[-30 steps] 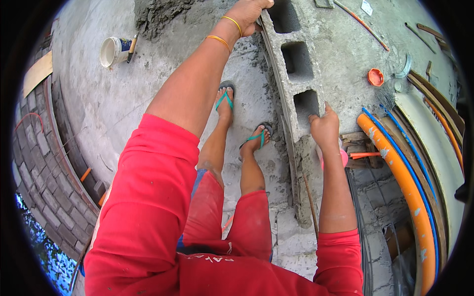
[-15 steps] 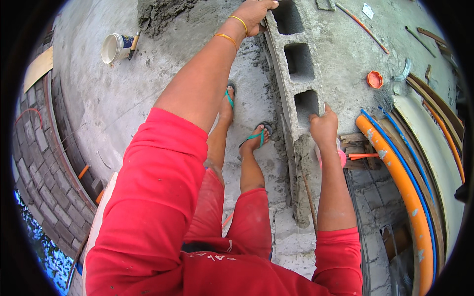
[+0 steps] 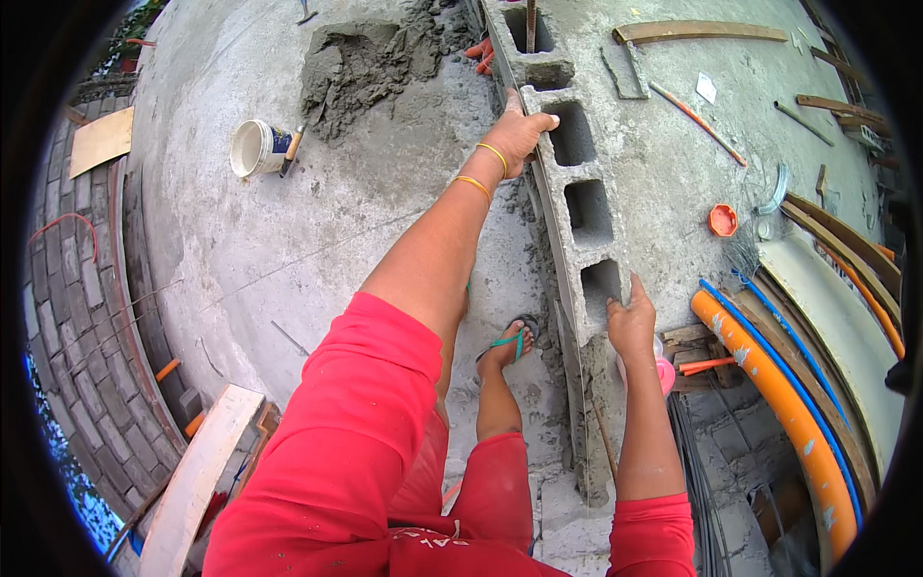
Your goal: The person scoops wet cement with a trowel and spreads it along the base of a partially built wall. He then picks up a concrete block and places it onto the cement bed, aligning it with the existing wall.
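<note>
A grey hollow concrete block (image 3: 580, 172) with three square openings lies in line with another hollow block (image 3: 548, 61) beyond it. Near the far end, my left hand (image 3: 517, 133) grips its left edge, thumb over the top and fingers down the side, partly hidden. At the near right corner my right hand (image 3: 632, 323) holds on, its thumb against the block and index finger pointing forward. A thin board (image 3: 550, 216) runs upright along the block's left side. Rough mortar (image 3: 595, 433) covers the strip at the block's near end.
Wet mortar (image 3: 361, 72) is heaped at the far left, near a white bucket (image 3: 252, 149) and a tool with a wooden handle (image 3: 293, 146). On the right lie an orange pipe (image 3: 769, 409), blue tubing (image 3: 808, 385), planks (image 3: 707, 32) and an orange octagonal box (image 3: 723, 220).
The view has shifted, bringing the farther block and more of the mortar heap into sight. Both hands stay at about the same places on the block.
</note>
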`<state>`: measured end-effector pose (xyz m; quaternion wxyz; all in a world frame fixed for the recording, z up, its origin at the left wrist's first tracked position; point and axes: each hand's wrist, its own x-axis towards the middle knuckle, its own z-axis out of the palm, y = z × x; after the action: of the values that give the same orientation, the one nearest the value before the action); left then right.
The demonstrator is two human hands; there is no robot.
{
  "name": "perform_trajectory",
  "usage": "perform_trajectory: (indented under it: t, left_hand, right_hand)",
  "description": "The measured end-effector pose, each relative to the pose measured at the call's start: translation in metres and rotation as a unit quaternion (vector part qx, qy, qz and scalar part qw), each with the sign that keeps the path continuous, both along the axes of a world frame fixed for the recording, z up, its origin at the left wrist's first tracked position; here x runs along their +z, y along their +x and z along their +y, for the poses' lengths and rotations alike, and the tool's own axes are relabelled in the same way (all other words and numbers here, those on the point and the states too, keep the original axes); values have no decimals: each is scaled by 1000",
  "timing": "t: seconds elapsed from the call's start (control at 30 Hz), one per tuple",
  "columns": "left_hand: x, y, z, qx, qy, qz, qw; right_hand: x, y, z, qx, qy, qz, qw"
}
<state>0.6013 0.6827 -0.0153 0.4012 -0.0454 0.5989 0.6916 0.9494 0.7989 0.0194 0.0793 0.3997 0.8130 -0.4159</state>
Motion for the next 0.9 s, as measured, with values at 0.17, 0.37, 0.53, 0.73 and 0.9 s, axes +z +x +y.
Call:
perform_trajectory:
  t: [0.17, 0.37, 0.53, 0.73, 0.9]
  left_hand:
    - [5, 3, -4, 7, -13, -12, 1000]
    - [-5, -27, -27, 52, 23, 27, 998]
    - [-14, -48, -28, 16, -79, 93, 992]
    - [-13, -30, -18, -41, -166, 209, 963]
    - [-29, -22, -12, -11, -180, 293, 939]
  right_hand:
    - [-4, 3, 4, 13, 5, -18, 1000]
    - [-10, 3, 6, 28, 31, -35, 999]
    - [-21, 0, 13, 23, -56, -9, 998]
    - [-22, -1, 21, 65, 0, -46, 997]
    - [-9, -5, 23, 69, -16, -54, 996]
